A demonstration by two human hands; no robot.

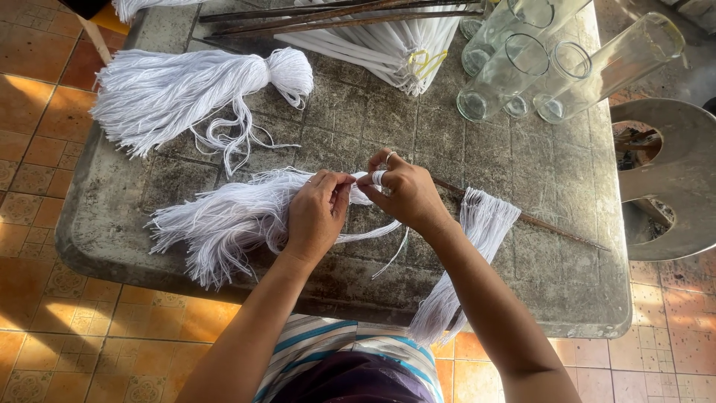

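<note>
Both hands (pixel 358 198) pinch white thread bundle (pixel 224 220) between them; fringe trailing left.

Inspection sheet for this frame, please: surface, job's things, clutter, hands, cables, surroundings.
Surface: grey stone table, stained.
Job's things: white thread bundle lying on the table, gripped at its neck; white strand wound on a right finger.
Clutter: second bundle, loose threads, thin rod, glass tubes, sticks.
Hands: left hand and right hand both pinch the bundle.
Cables: nothing seen.
Surroundings: orange tile floor, round metal stand.
</note>
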